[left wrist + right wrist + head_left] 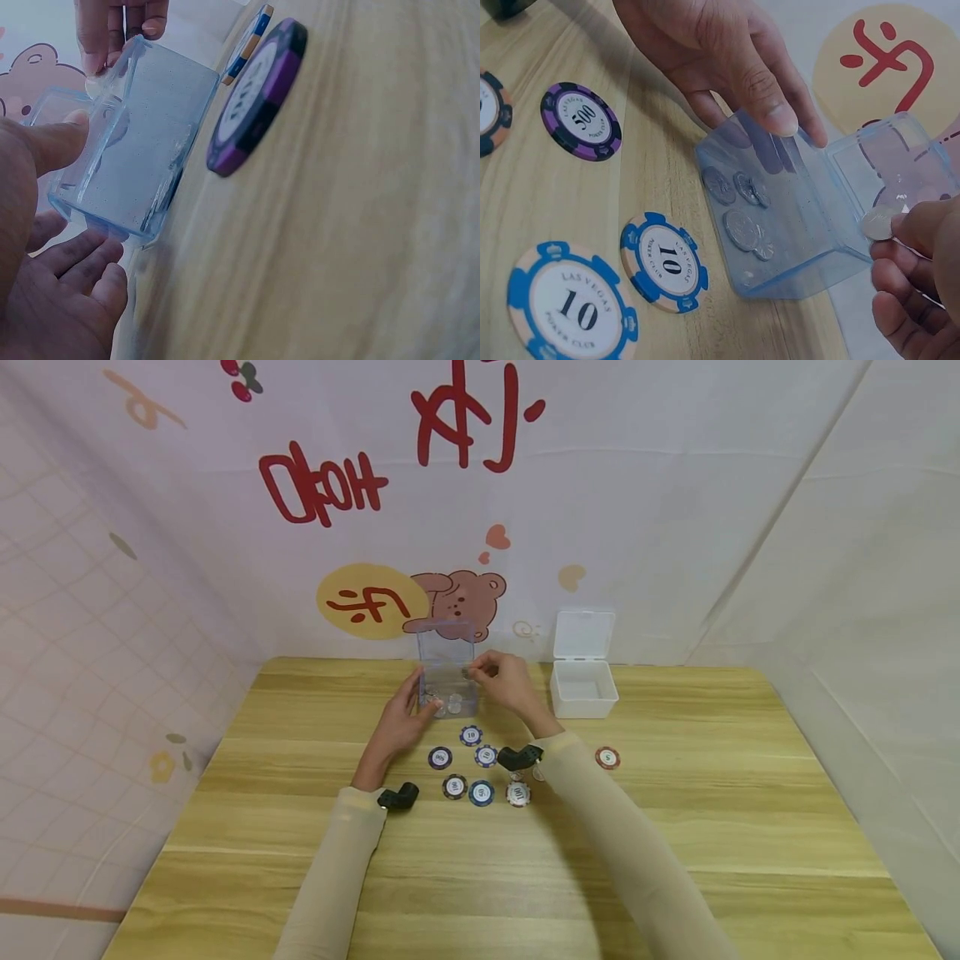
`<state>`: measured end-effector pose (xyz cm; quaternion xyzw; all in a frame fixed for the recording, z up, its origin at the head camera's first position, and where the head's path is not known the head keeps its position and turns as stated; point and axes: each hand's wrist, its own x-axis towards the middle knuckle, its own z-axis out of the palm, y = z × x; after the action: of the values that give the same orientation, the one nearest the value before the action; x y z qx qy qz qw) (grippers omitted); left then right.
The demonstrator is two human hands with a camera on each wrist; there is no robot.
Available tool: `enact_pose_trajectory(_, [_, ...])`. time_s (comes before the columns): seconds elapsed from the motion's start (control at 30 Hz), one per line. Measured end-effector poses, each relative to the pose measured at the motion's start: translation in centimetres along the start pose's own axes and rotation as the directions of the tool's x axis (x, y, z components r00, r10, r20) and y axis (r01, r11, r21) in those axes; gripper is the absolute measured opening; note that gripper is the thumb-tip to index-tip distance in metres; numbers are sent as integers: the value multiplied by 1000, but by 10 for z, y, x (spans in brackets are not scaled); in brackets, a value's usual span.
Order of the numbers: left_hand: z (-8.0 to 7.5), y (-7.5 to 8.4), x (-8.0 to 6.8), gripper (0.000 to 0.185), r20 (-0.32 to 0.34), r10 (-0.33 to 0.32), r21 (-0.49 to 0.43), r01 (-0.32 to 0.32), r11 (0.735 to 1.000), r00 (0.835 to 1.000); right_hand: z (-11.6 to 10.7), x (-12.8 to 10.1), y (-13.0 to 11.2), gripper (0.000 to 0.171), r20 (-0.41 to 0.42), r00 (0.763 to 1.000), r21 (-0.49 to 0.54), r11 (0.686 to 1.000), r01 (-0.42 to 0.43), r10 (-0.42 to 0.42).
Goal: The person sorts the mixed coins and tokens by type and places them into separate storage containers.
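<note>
Left hand (pixel 401 718) steadies the clear box (pixel 447 672) at its left side: thumb (pixel 52 142) flat against the wall, other fingers (pixel 82 259) loosely spread by the base, grip wide and not closed round it. Right hand (pixel 506 681) is at the box's open top, thumb and forefinger pinching a small silver coin (pixel 877 223) at the rim, grip nearly closed on it, remaining fingers curled under. Box stands on the desk (pixel 300 877) near its far edge, centre; several coins (pixel 739 217) lie inside on the bottom. Poker chips on the desk just in front of the box: blue 10 chip (pixel 664 261), purple 500 chip (pixel 581 120), more in a loose cluster. Red chip (pixel 607 757) lies apart to the right. White box (pixel 583 681), lid up, right of the clear one
</note>
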<state>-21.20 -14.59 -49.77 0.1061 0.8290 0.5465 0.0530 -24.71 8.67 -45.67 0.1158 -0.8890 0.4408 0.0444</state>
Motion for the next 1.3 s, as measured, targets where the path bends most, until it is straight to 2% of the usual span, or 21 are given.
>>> enact_pose_trajectory(0.33, [0,-1,0,81,-6,5,-2,-5,1000,1000,-8,-5,-1,14,12,1000,24,1000,-7,7])
enact_pose_trajectory(0.5, [0,-1,0,80,-1,6,-3,-6,1000,1000,-14,-9,1,20,40,999,-2,1000,-14,14])
enact_pose_trajectory(0.73, [0,0,-1,81,1,8,-4,-8,1000,1000,-22,-16,6,31,85,996,-9,1000,11,-10])
enact_pose_trajectory(0.93, [1,-1,-1,80,-2,3,-2,-3,1000,1000,-30,-23,8,40,120,992,23,999,45,-48])
enact_pose_trajectory(1.3, [0,-1,0,80,1,5,-9,-5,1000,1000,-44,-47,13,57,180,979,14,996,92,-93])
